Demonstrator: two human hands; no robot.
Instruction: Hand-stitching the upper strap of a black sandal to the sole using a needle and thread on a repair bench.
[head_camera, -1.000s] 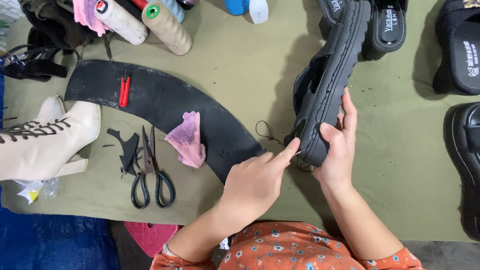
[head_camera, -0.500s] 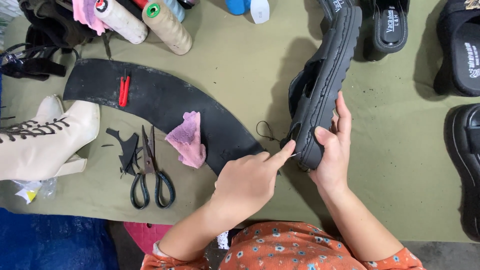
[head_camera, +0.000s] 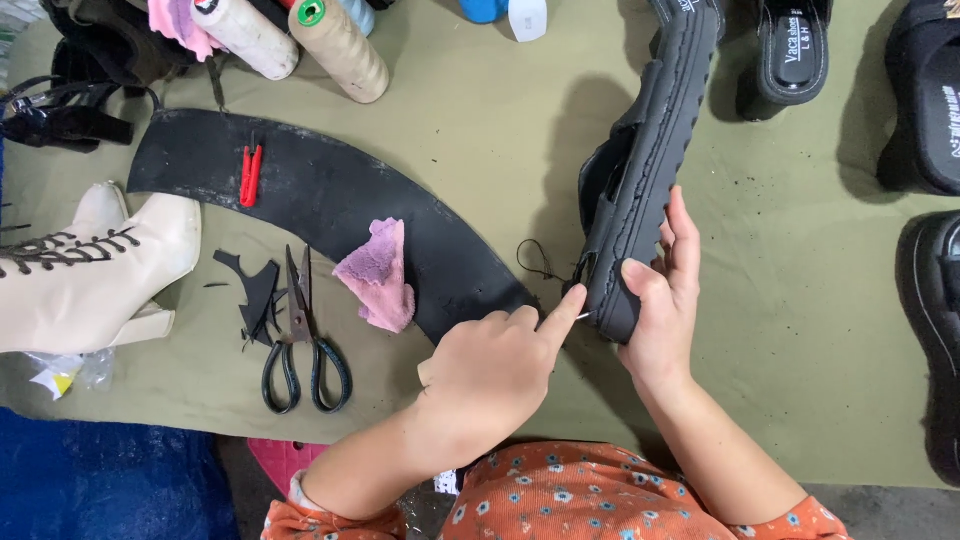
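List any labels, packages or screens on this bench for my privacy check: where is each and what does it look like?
Insole label: inside the black sandal at the top edge, right of the sandal held by the right hand; pale lettering on black.
Insole print: inside the black shoe at the far right; pale lettering running lengthwise.
Spool end labels: round discs on the thread cones, top left; one green, one partly cut off.
No screens or signs.
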